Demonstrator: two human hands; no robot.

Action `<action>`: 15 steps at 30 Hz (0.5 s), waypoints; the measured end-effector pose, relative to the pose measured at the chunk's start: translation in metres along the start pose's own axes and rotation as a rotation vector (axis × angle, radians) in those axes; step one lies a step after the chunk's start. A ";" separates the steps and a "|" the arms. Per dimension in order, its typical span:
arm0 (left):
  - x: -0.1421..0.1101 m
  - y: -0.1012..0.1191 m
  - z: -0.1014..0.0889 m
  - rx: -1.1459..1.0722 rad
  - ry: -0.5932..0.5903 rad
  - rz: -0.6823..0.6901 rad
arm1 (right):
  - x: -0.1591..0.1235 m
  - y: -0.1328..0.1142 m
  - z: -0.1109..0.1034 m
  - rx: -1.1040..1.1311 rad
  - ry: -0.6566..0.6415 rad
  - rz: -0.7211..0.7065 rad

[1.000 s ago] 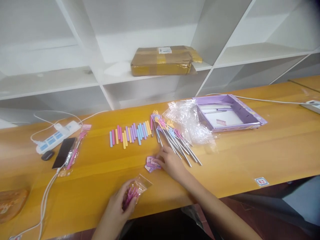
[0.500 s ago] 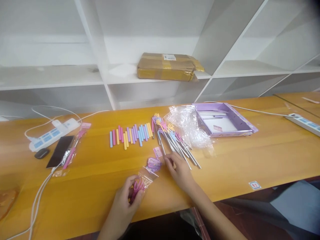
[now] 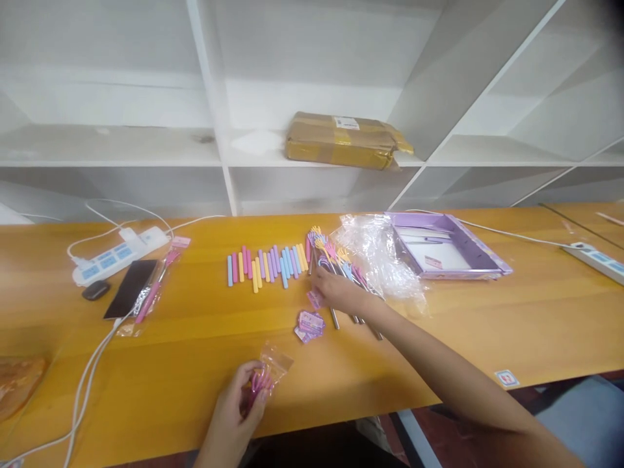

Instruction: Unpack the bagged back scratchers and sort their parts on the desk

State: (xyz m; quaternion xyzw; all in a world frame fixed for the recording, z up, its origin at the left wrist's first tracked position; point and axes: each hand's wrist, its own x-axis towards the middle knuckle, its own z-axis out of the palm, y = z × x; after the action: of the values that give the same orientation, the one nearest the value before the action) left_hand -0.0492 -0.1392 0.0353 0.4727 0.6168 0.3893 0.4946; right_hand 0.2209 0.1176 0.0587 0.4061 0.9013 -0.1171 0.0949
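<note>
My left hand (image 3: 233,409) is closed around a small clear plastic bag (image 3: 269,370) with pink pieces inside, near the table's front edge. My right hand (image 3: 338,291) reaches forward and rests its fingers on a pile of metal sticks with coloured hand-shaped tips (image 3: 336,263); whether it grips one I cannot make out. Left of that pile lies a row of pastel sleeves (image 3: 266,262) in blue, pink, yellow and purple. A small stack of pink and purple labels (image 3: 309,324) lies between my hands, and a single pink label (image 3: 314,299) sits by my right fingers.
A crumpled clear wrapper (image 3: 377,250) and an open purple box (image 3: 448,250) lie right of the sticks. At the left are a white power strip (image 3: 119,255), a black phone (image 3: 130,288), a small dark object (image 3: 95,290) and a bagged pink item (image 3: 153,292). White shelves hold a brown parcel (image 3: 344,140).
My right hand moved from the labels forward onto the pile of metal sticks. My left hand kept hold of the bag and drew back slightly. The view tilted up.
</note>
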 end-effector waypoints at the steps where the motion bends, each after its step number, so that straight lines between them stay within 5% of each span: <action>1: 0.000 -0.002 -0.003 0.004 0.002 0.003 | 0.002 -0.001 -0.001 -0.010 -0.007 -0.002; 15: 0.001 -0.009 -0.014 0.042 0.009 -0.007 | 0.019 -0.008 -0.023 0.074 -0.138 0.001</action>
State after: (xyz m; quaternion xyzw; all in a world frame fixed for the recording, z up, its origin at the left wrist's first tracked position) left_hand -0.0644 -0.1404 0.0290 0.4788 0.6288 0.3768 0.4831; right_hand 0.2008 0.1321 0.0767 0.4008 0.8875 -0.1779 0.1418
